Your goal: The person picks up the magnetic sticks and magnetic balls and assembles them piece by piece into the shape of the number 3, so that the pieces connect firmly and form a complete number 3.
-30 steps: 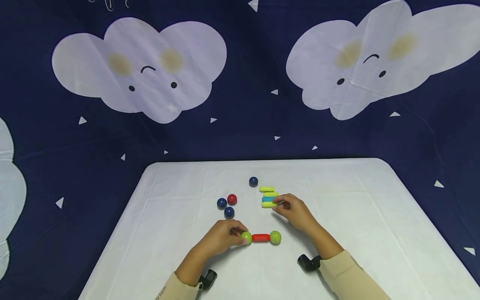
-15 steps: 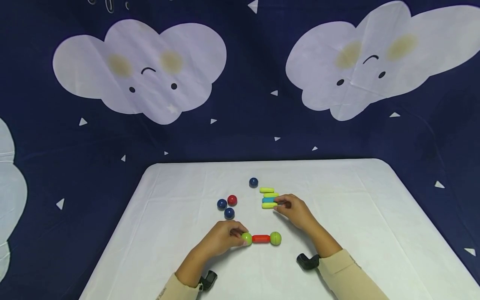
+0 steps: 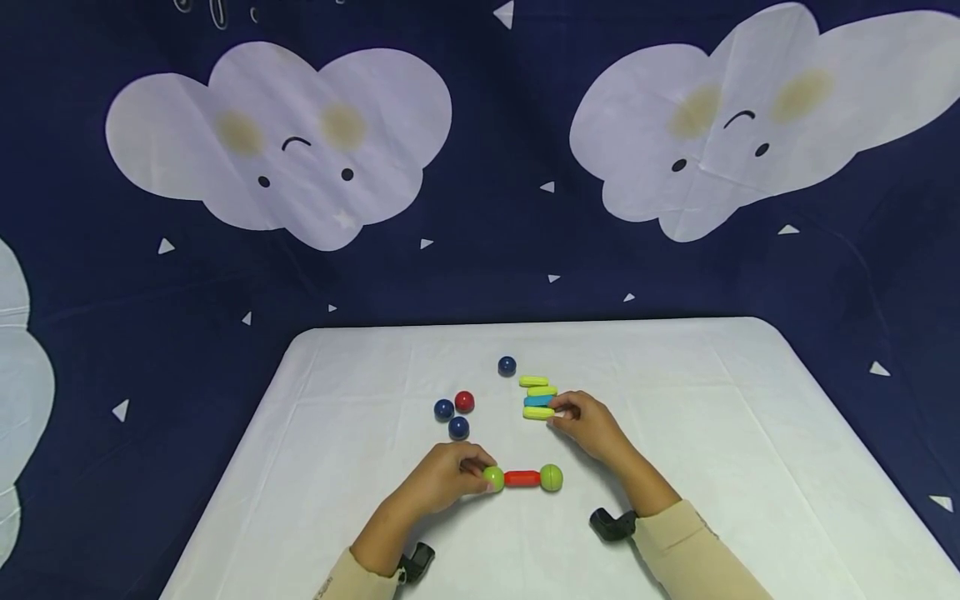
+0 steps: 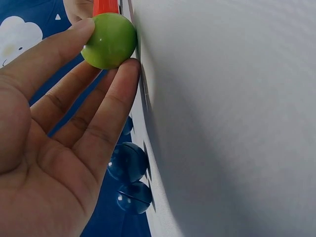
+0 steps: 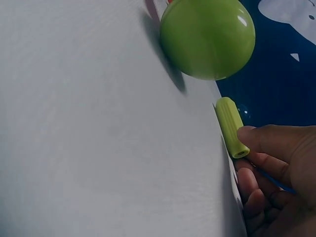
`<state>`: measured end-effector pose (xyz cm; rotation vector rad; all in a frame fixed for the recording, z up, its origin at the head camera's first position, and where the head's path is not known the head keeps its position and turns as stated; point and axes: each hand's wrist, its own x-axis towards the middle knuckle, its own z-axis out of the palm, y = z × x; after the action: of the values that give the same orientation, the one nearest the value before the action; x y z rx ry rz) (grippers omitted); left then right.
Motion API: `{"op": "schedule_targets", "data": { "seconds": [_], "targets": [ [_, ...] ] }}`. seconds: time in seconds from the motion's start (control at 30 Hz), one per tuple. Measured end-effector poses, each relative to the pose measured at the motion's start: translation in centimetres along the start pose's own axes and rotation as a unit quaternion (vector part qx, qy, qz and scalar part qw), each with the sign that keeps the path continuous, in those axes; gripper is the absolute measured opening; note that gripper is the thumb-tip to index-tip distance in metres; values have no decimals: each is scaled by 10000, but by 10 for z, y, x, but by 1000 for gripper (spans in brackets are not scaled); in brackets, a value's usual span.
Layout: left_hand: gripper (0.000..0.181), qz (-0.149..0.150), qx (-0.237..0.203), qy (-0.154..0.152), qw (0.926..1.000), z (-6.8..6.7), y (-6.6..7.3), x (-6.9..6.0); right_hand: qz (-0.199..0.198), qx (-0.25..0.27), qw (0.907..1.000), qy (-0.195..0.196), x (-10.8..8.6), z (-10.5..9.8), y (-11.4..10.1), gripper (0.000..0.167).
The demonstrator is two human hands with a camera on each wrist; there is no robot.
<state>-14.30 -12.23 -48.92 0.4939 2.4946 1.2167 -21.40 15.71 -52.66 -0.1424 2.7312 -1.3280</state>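
In the head view my left hand [image 3: 442, 477] pinches a green ball [image 4: 109, 40] between thumb and fingertips. A red stick [image 3: 522, 478] joins it to a second green ball [image 3: 551, 477], which has a slit; this piece lies crosswise. Farther right, my right hand [image 3: 591, 423] has its thumb and fingers at the right ends of a blue stick [image 3: 537, 401] and the nearest yellow stick [image 3: 537, 413]. The right wrist view shows the thumb against the ribbed yellow stick [image 5: 230, 127], a hole in its end. The fingers' contact on its far side is partly hidden.
Two more yellow sticks [image 3: 534, 382] lie behind the blue one. A red ball [image 3: 464, 402] and two blue balls [image 3: 458, 428] cluster left of centre; another blue ball [image 3: 507, 366] sits farther back. The white table [image 3: 360, 358] ends at a dark blue cloud-printed cloth [image 3: 495, 275].
The blue stick has tilted slightly, its right end swinging away from the nearest yellow stick. My right hand has barely shifted. The left hand keeps its pinch on the green ball.
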Motion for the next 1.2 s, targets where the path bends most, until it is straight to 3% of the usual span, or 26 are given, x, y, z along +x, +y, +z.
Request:
{"op": "schedule_targets", "data": {
  "seconds": [0.57, 1.2],
  "targets": [
    [21, 38, 24, 6, 10000, 1, -2, 1, 10, -393, 9992, 92, 0, 3, -8, 19],
    [21, 12, 12, 11, 10000, 1, -2, 1, 17, -61, 10000, 44, -9, -5, -6, 20]
  ]
}}
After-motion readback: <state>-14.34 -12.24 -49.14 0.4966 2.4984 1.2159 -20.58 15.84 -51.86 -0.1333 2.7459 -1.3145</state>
